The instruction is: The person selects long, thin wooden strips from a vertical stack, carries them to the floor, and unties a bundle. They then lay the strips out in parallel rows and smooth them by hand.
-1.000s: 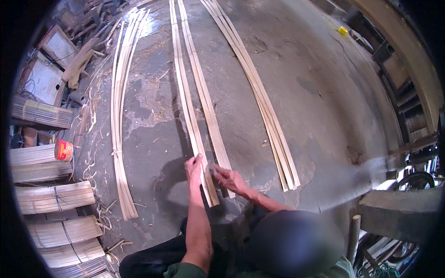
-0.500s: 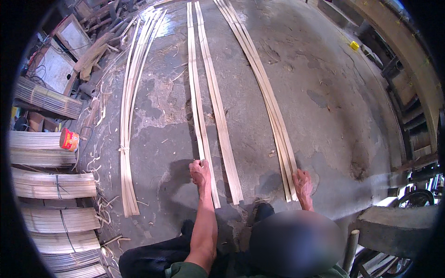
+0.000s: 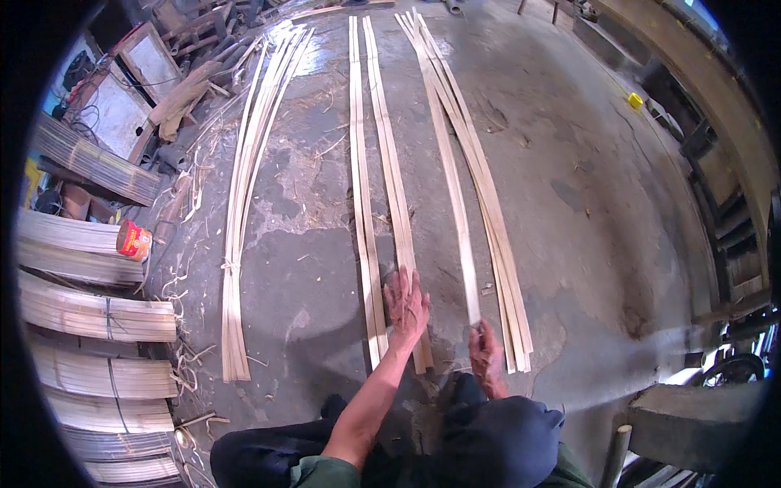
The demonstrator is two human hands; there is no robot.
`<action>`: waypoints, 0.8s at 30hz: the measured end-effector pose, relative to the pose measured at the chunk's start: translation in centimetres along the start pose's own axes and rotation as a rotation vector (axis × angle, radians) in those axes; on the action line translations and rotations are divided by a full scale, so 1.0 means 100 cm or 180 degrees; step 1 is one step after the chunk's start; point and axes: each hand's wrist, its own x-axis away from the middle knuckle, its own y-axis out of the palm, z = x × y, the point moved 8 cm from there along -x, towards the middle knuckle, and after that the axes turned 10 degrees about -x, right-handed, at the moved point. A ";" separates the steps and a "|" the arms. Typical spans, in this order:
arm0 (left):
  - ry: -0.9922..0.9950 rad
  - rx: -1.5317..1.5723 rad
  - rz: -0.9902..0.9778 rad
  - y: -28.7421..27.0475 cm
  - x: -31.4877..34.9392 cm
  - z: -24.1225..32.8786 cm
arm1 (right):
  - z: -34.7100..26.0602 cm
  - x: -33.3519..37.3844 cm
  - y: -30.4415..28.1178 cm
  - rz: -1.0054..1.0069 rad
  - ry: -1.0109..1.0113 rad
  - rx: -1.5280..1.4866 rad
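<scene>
We see a single strip [image 3: 455,203] of split bamboo lying lengthwise on the concrete floor [image 3: 594,203], its near end pinched in the right hand [image 3: 486,351]; the fingers are curled tight round that end. The strip runs away from us, between two other groups of strips, and its far part meets the right pile [image 3: 492,211], a loose sheaf just to its right whose near ends lie beside the right hand.

The left hand [image 3: 405,302] lies flat, fingers spread wide and palm down, on the near part of the middle pair [image 3: 376,187], two wider strips set side by side and almost touching. It grips nothing; it only presses on them. The two hands are near each other but apart, with a bare band of floor between them.

Further left, well apart from the hands, lies the tied bundle [image 3: 244,203], many thin strips bound with a string near the lower end and fanning out at the far end.

Along the left edge we see stacked bundles [image 3: 89,313] of short slats, with a small red can [image 3: 134,241] resting on one. A yellow thing [image 3: 634,101], too small to tell, sits on the floor at the far right.
</scene>
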 end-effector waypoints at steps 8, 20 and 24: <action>0.0423 -0.0443 -0.0249 0.023 0.017 -0.005 | -0.004 -0.027 0.066 -0.0217 -0.0296 -0.0197; 0.0443 -0.0251 -0.0169 0.016 0.018 0.002 | 0.000 -0.014 0.079 -0.0410 0.0064 -0.0436; 0.0420 -0.0347 -0.0131 0.019 0.018 -0.008 | -0.019 -0.006 0.085 -0.0561 0.0008 -0.0302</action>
